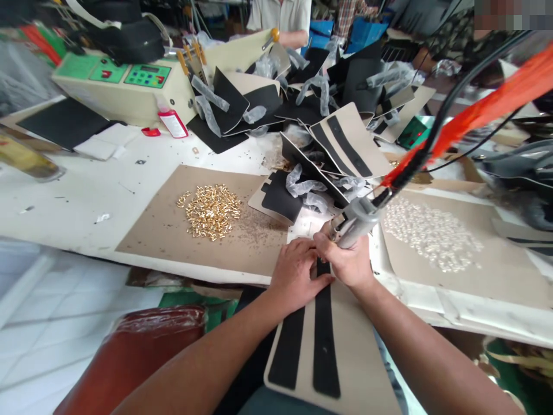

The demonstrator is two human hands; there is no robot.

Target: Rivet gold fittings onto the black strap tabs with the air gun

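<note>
My right hand [352, 262] is wrapped around a grey power screwdriver [358, 219], fed by a black cable from the upper right. Its tip is hidden between my hands. My left hand [296, 274] presses on the far end of a beige panel [356, 351] with two black straps [326, 346], its thumb lying on one strap. The panel slopes from the table edge down over my lap. Left of my hands, a heap of small gold metal fittings [211, 210] lies on a brown board [151, 230]. Many small pale, shiny pieces [432, 233] are spread on the right.
Beyond my hands, black and beige panels [345, 138] with plastic-wrapped handles [317, 92] are piled up. A cream machine [129, 86] with green control panels and a red-labelled bottle [173, 122] stand behind left. An orange strip [488, 104] follows the cable. People are across the table.
</note>
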